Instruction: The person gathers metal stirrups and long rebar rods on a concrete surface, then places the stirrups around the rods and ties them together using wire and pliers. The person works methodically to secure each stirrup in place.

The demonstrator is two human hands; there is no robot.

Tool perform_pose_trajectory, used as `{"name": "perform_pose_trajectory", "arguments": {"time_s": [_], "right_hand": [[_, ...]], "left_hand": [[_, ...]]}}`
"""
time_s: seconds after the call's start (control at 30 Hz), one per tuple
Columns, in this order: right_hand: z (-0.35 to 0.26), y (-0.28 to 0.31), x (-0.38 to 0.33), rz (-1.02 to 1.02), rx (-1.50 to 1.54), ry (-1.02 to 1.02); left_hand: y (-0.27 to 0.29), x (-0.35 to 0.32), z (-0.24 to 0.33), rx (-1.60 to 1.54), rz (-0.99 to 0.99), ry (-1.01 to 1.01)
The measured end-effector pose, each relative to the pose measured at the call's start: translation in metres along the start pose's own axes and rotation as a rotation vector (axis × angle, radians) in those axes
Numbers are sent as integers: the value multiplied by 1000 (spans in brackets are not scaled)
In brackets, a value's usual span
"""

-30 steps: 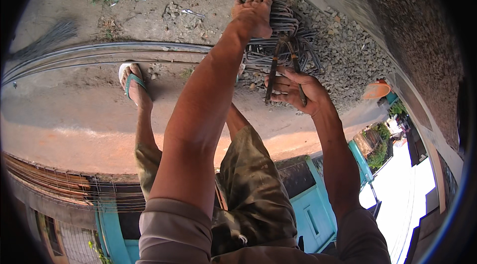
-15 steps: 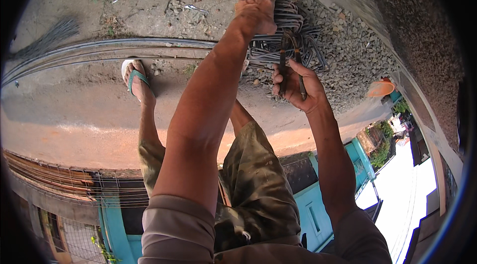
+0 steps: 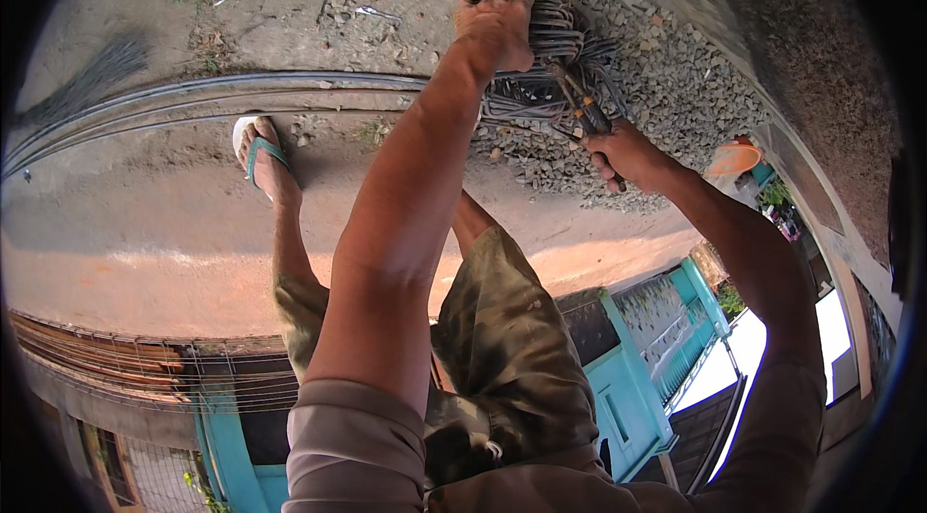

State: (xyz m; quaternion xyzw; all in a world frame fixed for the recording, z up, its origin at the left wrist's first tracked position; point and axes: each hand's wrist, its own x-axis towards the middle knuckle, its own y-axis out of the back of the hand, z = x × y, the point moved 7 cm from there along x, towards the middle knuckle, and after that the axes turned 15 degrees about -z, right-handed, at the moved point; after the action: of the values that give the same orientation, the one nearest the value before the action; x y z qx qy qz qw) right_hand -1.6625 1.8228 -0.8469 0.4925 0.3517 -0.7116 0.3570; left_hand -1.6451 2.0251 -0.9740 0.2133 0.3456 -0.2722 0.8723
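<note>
My left hand [image 3: 494, 30] reaches far forward and lies on a stack of bent steel stirrups [image 3: 558, 22], its fingers curled over the stack's far side. In my right hand [image 3: 630, 154] is a pair of pincers [image 3: 591, 113] with dark handles and orange bands. The back of this hand faces up, and its fingers wrap the handles. The pincers' jaws point at the stirrups just beyond my left hand's heel; whether they bite on anything is too small to tell. More stirrups [image 3: 526, 105] lie below the left wrist, partly hidden by my forearm.
Grey gravel [image 3: 666, 59] spreads around the stirrups up to a wall [image 3: 801, 40]. Long steel rods [image 3: 290, 80] run off to the left, near a bundle of thin wire [image 3: 92, 78]. My foot in a green-strapped flip-flop [image 3: 253, 151] stands by the rods. An orange basin [image 3: 734, 159] sits at the right.
My right hand has turned from palm up to back up and moved right, its elbow swinging outward. The pincers now tilt toward the stirrups. My left hand stays put.
</note>
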Motion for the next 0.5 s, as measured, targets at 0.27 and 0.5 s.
{"name": "perform_pose_trajectory", "arguments": {"time_s": [0.27,0.5], "right_hand": [[-44,12,-4,-210,-1212,-120],[3,74,2,599,-1415,199]], "left_hand": [[-11,-3,-9,-16,131,18],[-13,-12,9,-39,-2,-58]]}}
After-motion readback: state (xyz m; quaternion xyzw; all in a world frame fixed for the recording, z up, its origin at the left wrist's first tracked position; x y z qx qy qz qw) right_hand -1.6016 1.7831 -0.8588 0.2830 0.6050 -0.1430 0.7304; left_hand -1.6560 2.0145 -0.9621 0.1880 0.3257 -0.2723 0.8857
